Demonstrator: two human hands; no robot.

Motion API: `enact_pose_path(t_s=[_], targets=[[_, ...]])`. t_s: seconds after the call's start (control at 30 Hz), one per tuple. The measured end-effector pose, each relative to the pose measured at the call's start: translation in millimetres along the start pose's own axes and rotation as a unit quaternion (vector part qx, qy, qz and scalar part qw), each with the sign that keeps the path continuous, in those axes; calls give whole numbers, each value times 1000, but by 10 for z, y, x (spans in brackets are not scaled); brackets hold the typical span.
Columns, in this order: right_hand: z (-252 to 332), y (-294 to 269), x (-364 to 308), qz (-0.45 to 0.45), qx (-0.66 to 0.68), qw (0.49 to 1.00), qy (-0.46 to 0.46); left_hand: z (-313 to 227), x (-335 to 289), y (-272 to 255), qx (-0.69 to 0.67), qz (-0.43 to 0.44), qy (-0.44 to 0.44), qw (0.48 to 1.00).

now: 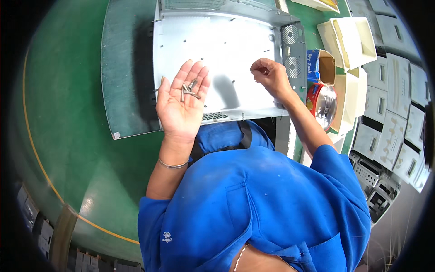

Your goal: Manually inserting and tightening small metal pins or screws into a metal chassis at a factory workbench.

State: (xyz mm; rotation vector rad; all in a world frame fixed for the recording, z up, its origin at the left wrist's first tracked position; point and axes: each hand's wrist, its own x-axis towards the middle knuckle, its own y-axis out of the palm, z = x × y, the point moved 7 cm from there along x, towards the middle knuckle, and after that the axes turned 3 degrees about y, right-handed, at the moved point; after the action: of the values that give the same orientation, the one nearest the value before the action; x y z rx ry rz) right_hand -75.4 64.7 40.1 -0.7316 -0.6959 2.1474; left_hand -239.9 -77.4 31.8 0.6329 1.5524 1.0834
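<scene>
My left hand [181, 109] is palm up with its fingers stretched out, over the near left part of a sheet-metal case [253, 36]. Several small metal pins [192, 93] lie loose across its palm and finger roots. My right hand [273, 80] hovers above the right part of the case, thumb and fingers pinched together. Whatever sits between those fingertips, if anything, is too small to make out. Short upright posts [225, 42] stand scattered over the bright floor of the case, which has raised, partly perforated walls.
The case lies on a green-topped table [127, 68]. Along its right side are an open blue cardboard box [327, 67], a round red-rimmed tub [324, 106] and cream plastic bins [354, 43]. Grey metal housings [392, 81] are stacked farther right.
</scene>
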Motion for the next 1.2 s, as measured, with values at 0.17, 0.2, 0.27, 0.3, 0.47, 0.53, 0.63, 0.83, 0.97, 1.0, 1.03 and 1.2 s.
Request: enact_pose_path(t_s=[0.17,0.2,0.27,0.3,0.47,0.53,0.63,0.83,0.97,1.0,1.03,1.2], targets=[[-888,23,-115,12,-164,986,25,65,23,-26,13,-15,-20,1000],[-939,33,-116,3,-172,985,18,73,30,-30,16,-15,-21,1000],[-962,32,-111,-12,-177,984,14,91,40,-34,19,-14,-24,999],[-973,44,-105,-19,-181,983,16,98,42,-33,19,-14,-26,999],[-988,65,-123,-36,-178,983,32,121,56,-58,18,-5,-32,999],[-995,74,-132,-40,-185,982,22,128,51,-66,17,-5,-33,999],[-987,44,-132,-51,-204,977,29,121,50,-84,19,-5,-32,999],[-948,51,-155,-48,-196,979,36,114,38,-97,18,-15,-28,999],[-921,40,-171,-54,-186,981,32,109,41,-107,15,-10,-29,999],[-934,48,-163,-53,-192,980,31,110,42,-103,15,-10,-29,999],[-962,62,-150,-52,-198,978,30,110,43,-101,16,-10,-29,999],[-940,79,-130,-54,-219,974,29,112,58,-96,17,-9,-31,999]])
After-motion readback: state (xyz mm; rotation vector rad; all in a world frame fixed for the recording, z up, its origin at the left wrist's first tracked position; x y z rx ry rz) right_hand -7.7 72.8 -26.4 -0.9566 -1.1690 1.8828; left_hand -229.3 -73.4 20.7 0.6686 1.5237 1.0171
